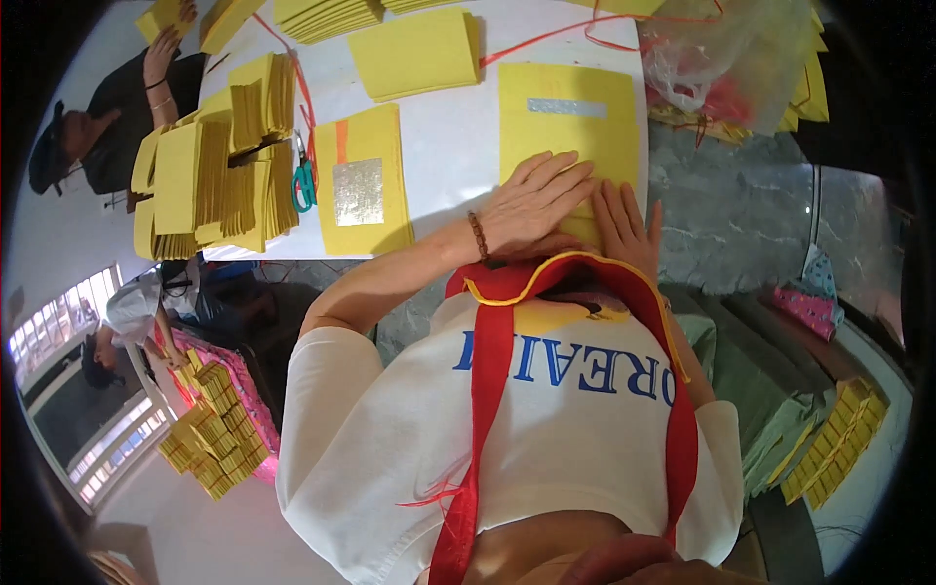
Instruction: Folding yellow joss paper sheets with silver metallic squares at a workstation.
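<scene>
A yellow paper sheet (565, 141) with a silver strip (565, 107) across its upper part lies at the table's near right. My left hand (541, 200), a beaded bracelet (478, 237) at its wrist, rests flat on the sheet's lower part with fingers stretched out. Beside it, my right hand (629, 224) has its fingers extended over the paper's lower right edge. Neither hand visibly grips anything. The sheet's bottom is hidden by my hands and the red apron (492, 361). To the left lies a yellow paper stack (336, 224) with a silver square (359, 192) and an orange strip.
Folded yellow paper stacks (210, 180) crowd the table's left, next to green-handled scissors (304, 183). Another yellow stack (414, 54) lies further back. Red string (546, 41) crosses the white table (448, 146). A plastic bag (726, 63) is at right. Two people work at left.
</scene>
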### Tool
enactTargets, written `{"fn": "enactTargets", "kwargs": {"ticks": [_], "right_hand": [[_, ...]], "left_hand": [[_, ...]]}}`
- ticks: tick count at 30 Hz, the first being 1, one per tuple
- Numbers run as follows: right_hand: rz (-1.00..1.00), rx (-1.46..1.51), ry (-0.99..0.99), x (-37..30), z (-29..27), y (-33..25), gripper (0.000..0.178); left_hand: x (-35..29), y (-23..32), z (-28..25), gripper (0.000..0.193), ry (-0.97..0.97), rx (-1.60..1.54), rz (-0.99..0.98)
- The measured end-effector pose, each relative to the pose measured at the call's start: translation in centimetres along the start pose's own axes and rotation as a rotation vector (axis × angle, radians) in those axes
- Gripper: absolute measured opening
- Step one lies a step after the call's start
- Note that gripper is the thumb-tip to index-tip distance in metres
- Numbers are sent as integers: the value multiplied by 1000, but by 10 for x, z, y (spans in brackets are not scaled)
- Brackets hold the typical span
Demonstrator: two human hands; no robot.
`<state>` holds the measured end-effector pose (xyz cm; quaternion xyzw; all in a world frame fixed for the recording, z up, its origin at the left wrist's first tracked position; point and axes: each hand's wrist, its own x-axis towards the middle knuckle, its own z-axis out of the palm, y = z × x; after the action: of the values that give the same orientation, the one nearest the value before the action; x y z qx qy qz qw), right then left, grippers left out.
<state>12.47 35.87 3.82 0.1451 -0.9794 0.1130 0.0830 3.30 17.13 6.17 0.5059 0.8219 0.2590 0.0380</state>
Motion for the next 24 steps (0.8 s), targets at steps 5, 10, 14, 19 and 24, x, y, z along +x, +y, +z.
{"fn": "enactTargets", "kwargs": {"ticks": [5,10,14,19,24], "right_hand": [[18,78,-15,0,-3,3,62],[377,1088,-43,2,-21,24,41],[307,978,166,14,-27,22,36],[401,1002,339,10,-25,19,36],[482,1099,402,4,-25,17,38]], "left_hand": [[3,4,0,59,75,75,-70],[7,9,5,54,63,369,10],[24,17,-5,50,-42,479,-91],[14,-20,-57,48,225,225,44],[-21,-89,-97,55,438,772,-82]]}}
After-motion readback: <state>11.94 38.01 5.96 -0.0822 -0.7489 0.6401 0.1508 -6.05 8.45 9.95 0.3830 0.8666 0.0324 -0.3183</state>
